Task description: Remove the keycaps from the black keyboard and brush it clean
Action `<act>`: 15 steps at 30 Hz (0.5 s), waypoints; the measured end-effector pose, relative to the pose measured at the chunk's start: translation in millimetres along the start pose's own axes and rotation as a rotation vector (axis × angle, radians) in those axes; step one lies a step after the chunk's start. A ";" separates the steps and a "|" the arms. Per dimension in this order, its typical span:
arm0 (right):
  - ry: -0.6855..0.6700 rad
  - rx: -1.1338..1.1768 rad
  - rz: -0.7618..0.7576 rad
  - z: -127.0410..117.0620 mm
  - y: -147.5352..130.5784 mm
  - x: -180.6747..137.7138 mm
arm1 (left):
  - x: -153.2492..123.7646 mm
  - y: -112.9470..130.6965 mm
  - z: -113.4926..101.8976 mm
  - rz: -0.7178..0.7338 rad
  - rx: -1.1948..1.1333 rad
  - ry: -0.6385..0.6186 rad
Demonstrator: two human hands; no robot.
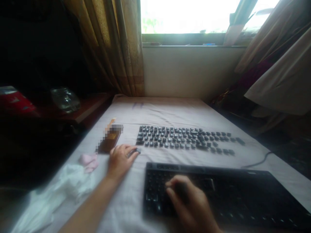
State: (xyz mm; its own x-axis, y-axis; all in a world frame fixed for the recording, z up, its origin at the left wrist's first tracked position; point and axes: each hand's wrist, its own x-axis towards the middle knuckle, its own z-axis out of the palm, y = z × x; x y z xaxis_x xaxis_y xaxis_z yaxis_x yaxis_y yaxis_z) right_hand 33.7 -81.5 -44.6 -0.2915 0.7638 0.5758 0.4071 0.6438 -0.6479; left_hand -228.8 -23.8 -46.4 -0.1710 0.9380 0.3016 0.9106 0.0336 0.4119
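Observation:
My left hand (121,160) rests on the sheet at the lower left end of rows of loose black keycaps (179,137). Its thumb and fingers close around a small black keycap (138,151). In front of me lies a black keyboard (233,194) with its keycaps off over most of its face; a few wire-like bars show on it. Over the keyboard's left part, my right hand (189,200) is closed around a dark object (182,191), blurred and mostly hidden by the fingers, so its kind cannot be made out.
A brown box (110,140), partly pixelated, lies left of the keycaps. Pink cloth (89,161) and white cloth (68,184) lie at the left edge. A cable (259,161) runs off right. A glass jar (65,99) stands on a side table; curtains (126,48) hang by the window.

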 end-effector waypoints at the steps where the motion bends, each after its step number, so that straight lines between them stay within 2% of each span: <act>1: 0.011 0.018 0.027 -1.3 -2.6 1.4 | -0.4 0.1 -0.4 0.002 0.010 -0.004; 8: -0.012 0.189 0.236 -13.2 -12.2 8.9 | -0.5 -0.9 0.0 0.006 0.055 -0.032; 15: -0.161 0.252 0.277 -26.9 -17.0 12.4 | 0.2 0.0 -0.8 0.006 0.077 -0.048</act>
State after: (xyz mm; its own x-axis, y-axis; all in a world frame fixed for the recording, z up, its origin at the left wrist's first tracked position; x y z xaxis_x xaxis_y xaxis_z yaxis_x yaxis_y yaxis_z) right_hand 46.4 -84.1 -13.0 -0.3401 0.8946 0.2898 0.2700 0.3880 -0.8812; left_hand -229.2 -23.9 -45.6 -0.1491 0.9537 0.2613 0.9379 0.0527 0.3428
